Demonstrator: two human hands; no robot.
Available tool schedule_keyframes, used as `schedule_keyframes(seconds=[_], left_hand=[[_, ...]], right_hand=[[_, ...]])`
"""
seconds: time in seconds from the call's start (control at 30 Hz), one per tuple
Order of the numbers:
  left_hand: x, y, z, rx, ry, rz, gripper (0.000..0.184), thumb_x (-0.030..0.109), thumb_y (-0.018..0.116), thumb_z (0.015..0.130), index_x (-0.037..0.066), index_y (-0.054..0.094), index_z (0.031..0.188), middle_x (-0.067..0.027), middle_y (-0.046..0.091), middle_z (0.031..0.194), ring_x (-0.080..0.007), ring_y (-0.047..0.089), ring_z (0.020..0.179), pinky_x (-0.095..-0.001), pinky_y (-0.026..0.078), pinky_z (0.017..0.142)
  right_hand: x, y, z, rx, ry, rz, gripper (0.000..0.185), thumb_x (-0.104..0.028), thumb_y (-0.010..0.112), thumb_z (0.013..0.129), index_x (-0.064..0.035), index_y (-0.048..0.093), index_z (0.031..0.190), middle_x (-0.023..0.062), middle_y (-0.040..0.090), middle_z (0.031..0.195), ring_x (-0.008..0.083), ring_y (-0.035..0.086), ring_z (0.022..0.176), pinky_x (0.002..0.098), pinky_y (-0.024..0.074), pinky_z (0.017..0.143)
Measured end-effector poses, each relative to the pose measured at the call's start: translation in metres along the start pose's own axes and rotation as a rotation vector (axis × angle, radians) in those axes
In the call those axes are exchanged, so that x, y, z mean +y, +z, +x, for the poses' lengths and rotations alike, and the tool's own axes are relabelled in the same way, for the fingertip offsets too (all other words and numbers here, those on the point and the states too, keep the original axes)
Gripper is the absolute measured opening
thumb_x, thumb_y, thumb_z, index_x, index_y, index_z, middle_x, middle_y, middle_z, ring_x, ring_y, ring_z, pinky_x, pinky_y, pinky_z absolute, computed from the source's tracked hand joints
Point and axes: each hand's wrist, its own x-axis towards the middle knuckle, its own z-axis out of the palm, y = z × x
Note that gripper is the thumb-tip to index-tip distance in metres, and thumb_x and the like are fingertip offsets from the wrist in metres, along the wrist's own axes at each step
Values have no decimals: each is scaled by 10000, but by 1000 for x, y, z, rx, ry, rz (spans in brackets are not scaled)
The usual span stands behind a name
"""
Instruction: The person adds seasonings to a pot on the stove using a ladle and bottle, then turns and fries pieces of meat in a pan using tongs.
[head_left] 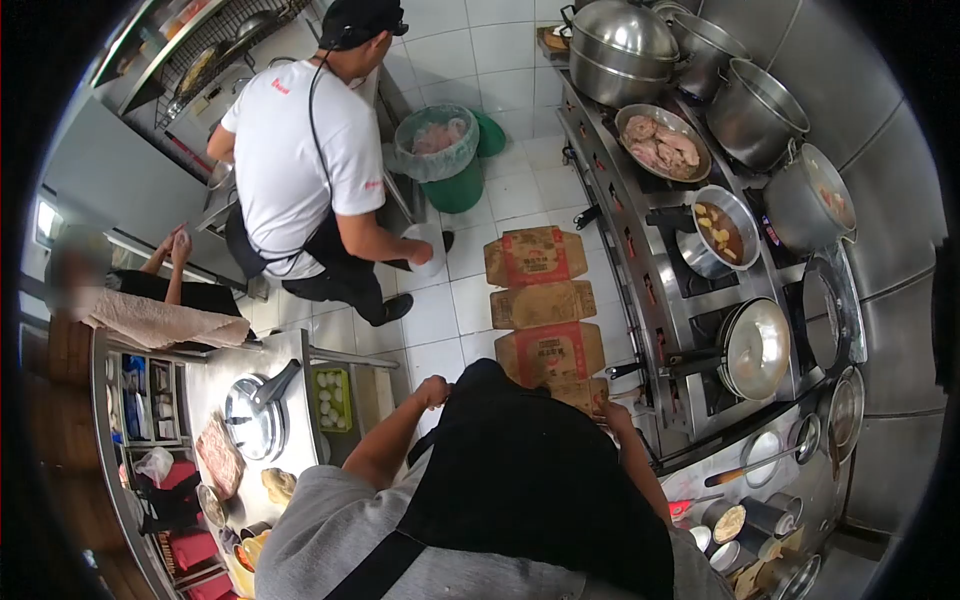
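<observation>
My left hand (433,392) is at the left edge of my black apron (530,470), its fingers curled; whatever may be in them is too small to make out. On the other side, my right hand (616,414) is by the apron's right edge, and its fingers are mostly hidden. Ahead of me, flattened cardboard boxes (548,352) with red print lie in a row on the tiled floor. The nearest piece is partly covered by my apron in this view.
To the right, a stove (655,215) bears several pots, a pan of meat (660,145) and stacked woks (757,348). A co-worker (300,170) in a white shirt stands ahead left, near a green bin (453,190). Behind left, a steel table (210,385) holds a pressure cooker (255,418).
</observation>
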Motion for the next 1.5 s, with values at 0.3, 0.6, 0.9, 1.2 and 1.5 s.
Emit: schedule_keyframes(seconds=[0.3, 0.6, 0.9, 1.2, 1.5], left_hand=[[7, 18, -9, 49, -146, -297, 222, 159, 668, 882, -48, 711, 951, -245, 732, 880, -321, 754, 695, -421, 632, 587], [22, -22, 35, 57, -146, -8, 502, 440, 639, 920, -49, 716, 1003, -280, 695, 1024, -426, 673, 978, -494, 541, 883], [74, -55, 33, 78, -121, -143, 576, 476, 629, 888, -74, 718, 1035, -332, 673, 1141, -458, 648, 1121, -491, 521, 978], [19, -8, -4, -26, -263, -205, 553, 482, 628, 908, -61, 732, 914, -289, 722, 1008, -417, 709, 1007, -466, 576, 866], [19, -22, -10, -20, -220, -108, 559, 478, 688, 860, -53, 709, 1033, -295, 708, 1073, -421, 691, 1052, -477, 556, 916]], right_hand=[[2, 7, 1, 39, 7, 96, 606, -541, 677, 935, -13, 651, 1231, 142, 724, 1002, 251, 709, 871, 375, 556, 726], [23, -10, -15, 11, -176, -359, 379, -275, 659, 965, 12, 662, 1212, 164, 723, 1034, 255, 707, 826, 381, 574, 724], [146, -68, 80, -91, -743, -1061, 366, -339, 579, 936, -81, 712, 1159, 213, 720, 994, 389, 702, 889, 465, 551, 773], [128, -48, 49, -65, -515, -967, 355, -333, 563, 948, -99, 714, 1168, 208, 720, 994, 390, 699, 904, 473, 544, 781], [126, -36, 67, -115, -585, -1092, 346, -328, 547, 960, -117, 716, 1177, 202, 721, 994, 392, 696, 919, 481, 538, 790]])
